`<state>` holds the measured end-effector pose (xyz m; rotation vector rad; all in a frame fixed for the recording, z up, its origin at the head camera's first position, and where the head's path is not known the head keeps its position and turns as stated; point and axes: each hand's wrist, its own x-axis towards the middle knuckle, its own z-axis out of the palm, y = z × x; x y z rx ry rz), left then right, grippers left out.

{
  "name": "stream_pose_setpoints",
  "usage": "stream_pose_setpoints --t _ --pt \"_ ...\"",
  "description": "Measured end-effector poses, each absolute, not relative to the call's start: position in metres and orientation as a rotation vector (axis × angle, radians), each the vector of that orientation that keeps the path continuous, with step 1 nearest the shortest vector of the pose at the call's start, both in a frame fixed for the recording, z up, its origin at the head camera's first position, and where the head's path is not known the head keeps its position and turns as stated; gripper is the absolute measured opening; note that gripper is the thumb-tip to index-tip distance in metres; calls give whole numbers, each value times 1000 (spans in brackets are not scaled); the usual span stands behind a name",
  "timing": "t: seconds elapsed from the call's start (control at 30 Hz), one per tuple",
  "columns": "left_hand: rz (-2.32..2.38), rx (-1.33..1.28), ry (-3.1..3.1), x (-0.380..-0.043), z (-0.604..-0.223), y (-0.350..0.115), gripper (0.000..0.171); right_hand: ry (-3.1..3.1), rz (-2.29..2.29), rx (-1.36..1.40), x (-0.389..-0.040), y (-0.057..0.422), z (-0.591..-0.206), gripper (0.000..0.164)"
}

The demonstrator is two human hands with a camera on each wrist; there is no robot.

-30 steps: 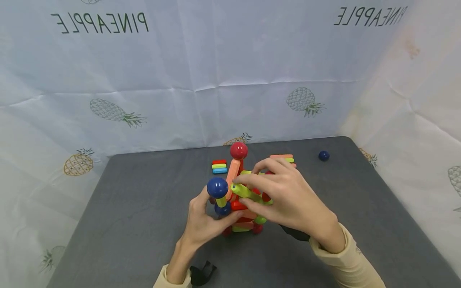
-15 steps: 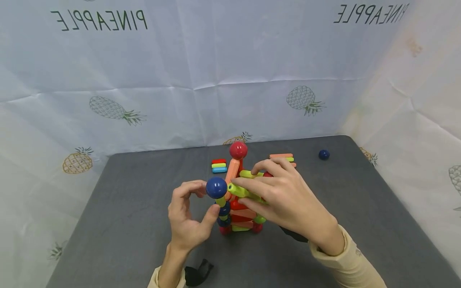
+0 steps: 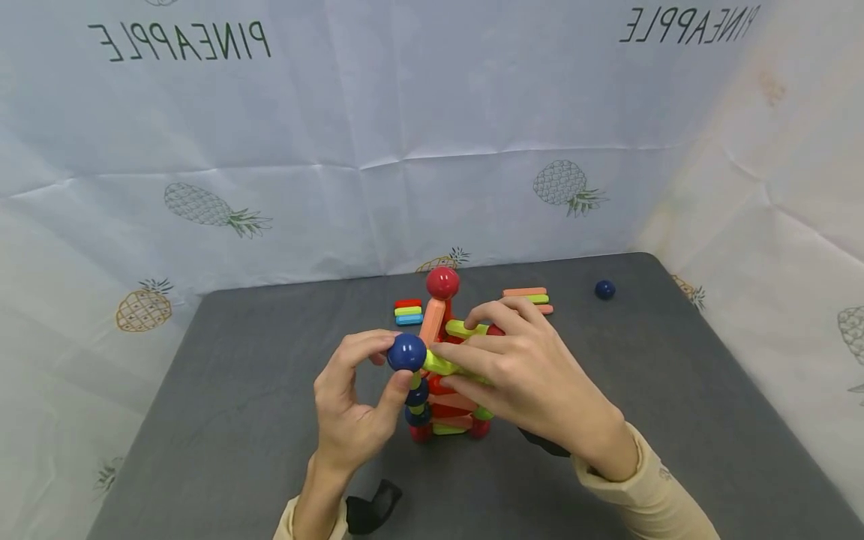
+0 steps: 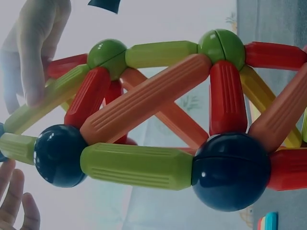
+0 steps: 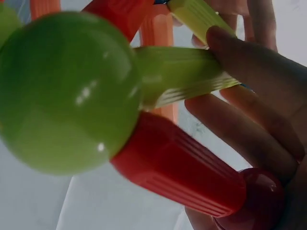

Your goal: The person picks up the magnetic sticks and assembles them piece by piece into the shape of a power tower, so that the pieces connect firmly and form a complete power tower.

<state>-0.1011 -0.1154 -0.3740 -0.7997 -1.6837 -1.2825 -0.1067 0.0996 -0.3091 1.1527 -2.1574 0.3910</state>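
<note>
A tower of magnetic building sticks and balls stands mid-table, topped at the back by a red ball [image 3: 442, 283]. My left hand [image 3: 354, 405] pinches the top blue ball [image 3: 407, 352] at the front left column between thumb and fingers. My right hand [image 3: 533, 375] pinches a yellow-green stick [image 3: 439, 364] whose left end meets that blue ball in the head view. In the right wrist view, the same stick [image 5: 182, 72] runs from a green ball [image 5: 69, 93] toward my thumb. Lower blue balls [image 4: 232, 171] and green balls [image 4: 106, 58] show in the left wrist view.
Behind the tower lie red, yellow and blue sticks [image 3: 408, 311] in a row. A second group of orange and yellow-green sticks [image 3: 525, 292] sits back right, partly behind my right hand. A loose blue ball [image 3: 604, 289] rests near the far right corner of the dark table [image 3: 270, 375].
My left hand has let go of the tower's side, drawn back left, then closed on the top blue ball. The yellow-green stick's free end has shifted from beside that ball to meet it.
</note>
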Motion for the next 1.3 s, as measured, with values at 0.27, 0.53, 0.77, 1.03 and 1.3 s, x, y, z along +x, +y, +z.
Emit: stream_pose_setpoints --t 0.27,0.53,0.77,1.03,1.3 --pt "-1297 -817 -1752 -102 -380 -120 54 -2121 587 1146 -111 112 -312 56" --pt "-1342 -700 -2159 -99 -407 -141 46 -2303 1314 1031 -127 158 -365 67" --pt "-1397 -796 -2146 -98 -414 -143 51 -2253 1586 1204 -135 155 -399 33" --pt "-1445 -765 -2148 -100 -413 -157 52 -2253 1687 1214 -140 136 -398 26" --pt "-1468 -617 -2219 -103 -409 -188 53 -2215 1741 1256 -157 100 -404 30"
